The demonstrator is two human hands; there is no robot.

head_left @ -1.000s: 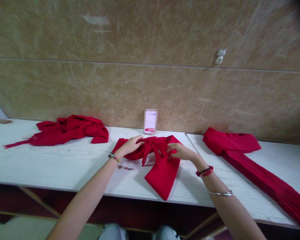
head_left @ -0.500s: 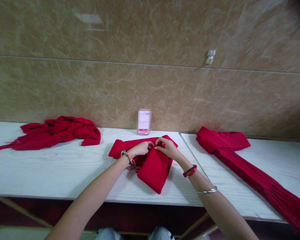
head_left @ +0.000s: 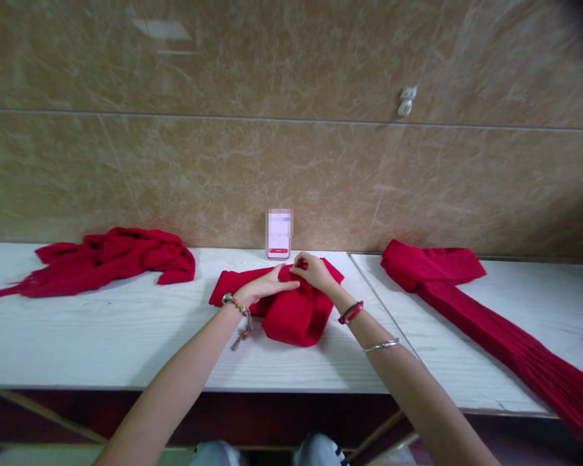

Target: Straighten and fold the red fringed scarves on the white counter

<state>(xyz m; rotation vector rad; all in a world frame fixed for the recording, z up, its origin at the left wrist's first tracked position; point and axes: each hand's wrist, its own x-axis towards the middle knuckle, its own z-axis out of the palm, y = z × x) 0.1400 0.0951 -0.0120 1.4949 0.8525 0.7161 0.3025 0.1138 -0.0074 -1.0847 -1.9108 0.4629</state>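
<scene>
A folded red scarf [head_left: 291,320] lies bunched on the white table, and a loop of it bulges toward the front edge. At its upper middle, my left hand [head_left: 265,286] holds the cloth, thumb stretched over the front and fingertips partly hidden in the folds. My right hand [head_left: 315,272] pinches the scarf's top with bent fingers, close beside the left one. Beaded bracelets circle my left wrist; a red band and a silver bangle are on my right arm.
A crumpled red scarf [head_left: 121,262] lies at the left. Another red scarf [head_left: 466,317], folded at its upper end, trails over the front edge at the right. A phone [head_left: 279,234] leans on the marble wall [head_left: 214,175]. A seam divides the white table [head_left: 78,336].
My left hand has come out of the folds, its thumb now stretched to the right. The hanging flap of the scarf has drawn up into a rounded loop.
</scene>
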